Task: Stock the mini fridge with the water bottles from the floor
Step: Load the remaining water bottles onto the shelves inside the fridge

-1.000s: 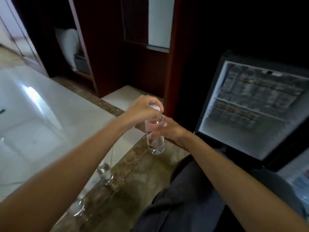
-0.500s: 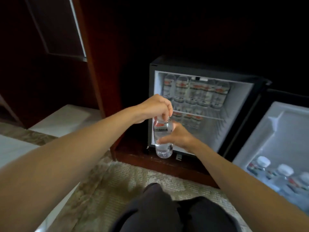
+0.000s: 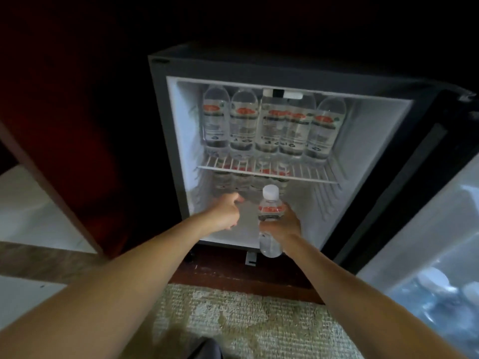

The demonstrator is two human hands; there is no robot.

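Observation:
My right hand [image 3: 283, 224] grips a clear water bottle [image 3: 270, 211] with a white cap and red label, upright at the mouth of the open mini fridge [image 3: 383, 141]. My left hand [image 3: 226, 211] reaches into the lower compartment with curled fingers and holds nothing that I can see. Several bottles [image 3: 269, 125] stand in a row on the wire shelf [image 3: 311, 174]. More bottles [image 3: 233, 182] stand at the back below the shelf.
The fridge door [image 3: 414, 242] hangs open at the right, with several bottles [image 3: 435, 281] in its rack. Dark wooden cabinetry [image 3: 64, 125] surrounds the fridge. A pale rug [image 3: 246, 320] lies below and white floor tile [image 3: 26, 216] shows at the left.
My left hand let go of the bottle's cap and moved into the lower compartment. My right hand carried the bottle forward to the fridge opening. The view swung to face the fridge.

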